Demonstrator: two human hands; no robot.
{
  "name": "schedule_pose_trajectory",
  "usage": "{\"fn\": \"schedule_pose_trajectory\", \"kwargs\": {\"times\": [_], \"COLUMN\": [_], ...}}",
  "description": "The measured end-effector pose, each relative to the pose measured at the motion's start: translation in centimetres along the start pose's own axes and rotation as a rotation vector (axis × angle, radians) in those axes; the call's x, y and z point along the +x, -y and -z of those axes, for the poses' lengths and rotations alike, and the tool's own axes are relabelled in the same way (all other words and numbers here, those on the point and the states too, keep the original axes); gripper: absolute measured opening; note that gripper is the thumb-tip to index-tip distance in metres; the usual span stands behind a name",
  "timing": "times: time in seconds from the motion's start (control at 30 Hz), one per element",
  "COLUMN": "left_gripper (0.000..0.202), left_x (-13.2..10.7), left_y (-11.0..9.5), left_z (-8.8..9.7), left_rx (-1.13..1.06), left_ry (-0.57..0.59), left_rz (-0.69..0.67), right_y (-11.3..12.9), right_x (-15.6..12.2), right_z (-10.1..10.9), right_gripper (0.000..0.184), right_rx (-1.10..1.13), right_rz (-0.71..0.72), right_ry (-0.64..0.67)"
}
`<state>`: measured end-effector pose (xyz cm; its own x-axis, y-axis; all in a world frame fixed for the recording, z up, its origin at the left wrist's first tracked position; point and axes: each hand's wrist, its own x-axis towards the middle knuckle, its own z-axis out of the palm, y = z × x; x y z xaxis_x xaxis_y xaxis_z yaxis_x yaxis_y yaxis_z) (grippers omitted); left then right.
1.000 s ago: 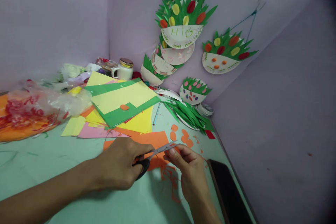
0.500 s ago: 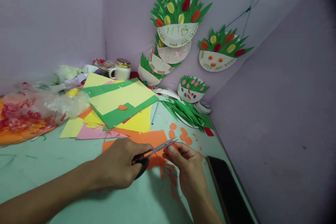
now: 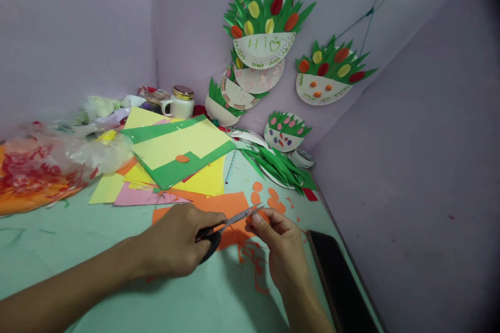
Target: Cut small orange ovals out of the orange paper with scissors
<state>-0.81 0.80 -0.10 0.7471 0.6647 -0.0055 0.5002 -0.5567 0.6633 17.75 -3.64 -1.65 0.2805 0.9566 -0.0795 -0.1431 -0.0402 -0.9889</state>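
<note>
My left hand (image 3: 177, 242) is closed around the black handles of a pair of scissors (image 3: 228, 222), whose blades point right. My right hand (image 3: 279, 250) pinches a small orange paper piece (image 3: 264, 215) at the blade tips. Both hands hover over an orange paper sheet (image 3: 222, 208) lying on the pale green table (image 3: 78, 250). Several cut orange ovals (image 3: 273, 199) lie just beyond the hands.
A stack of green, yellow and pink paper (image 3: 175, 158) lies behind. A plastic bag (image 3: 47, 161) sits at left, a white jar (image 3: 182, 104) at the back, green paper leaves (image 3: 279, 166) near the corner, a dark phone (image 3: 336, 281) at right. Paper-plate crafts (image 3: 261, 36) hang on the wall.
The hands stay in nearly the same place; the scissors and the orange piece have shifted only slightly. The camera view has drifted a little.
</note>
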Motion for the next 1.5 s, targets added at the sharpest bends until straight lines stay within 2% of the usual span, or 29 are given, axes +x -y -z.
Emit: {"fn": "schedule_pose_trajectory", "kwargs": {"times": [0.13,0.43,0.7,1.0,1.3,1.5], "left_gripper": [0.009,0.006,0.008,0.012,0.009,0.011], "left_x": [0.0,-0.2,-0.1,0.0,0.0,0.0], "left_y": [0.0,-0.1,0.2,0.3,0.1,0.0], "left_z": [0.2,1.2,1.3,1.3,1.4,1.5], "left_rx": [0.018,0.059,0.118,0.134,0.077,0.018], "left_ry": [0.020,0.094,0.119,0.140,0.157,0.142], "left_rz": [-0.022,-0.017,-0.039,-0.037,-0.012,-0.012], "right_y": [0.5,1.6,1.4,2.5,2.1,1.8], "right_x": [0.3,0.4,0.5,0.1,0.3,0.4], "right_z": [0.6,1.1,1.6,1.4,1.6,1.7], "right_gripper": [0.010,0.010,0.005,0.004,0.005,0.012], "right_rx": [-0.065,-0.160,-0.205,-0.359,-0.286,-0.138], "right_rz": [0.051,0.021,0.062,0.055,0.017,0.024], "right_ry": [0.051,0.130,0.156,0.150,0.176,0.128]}}
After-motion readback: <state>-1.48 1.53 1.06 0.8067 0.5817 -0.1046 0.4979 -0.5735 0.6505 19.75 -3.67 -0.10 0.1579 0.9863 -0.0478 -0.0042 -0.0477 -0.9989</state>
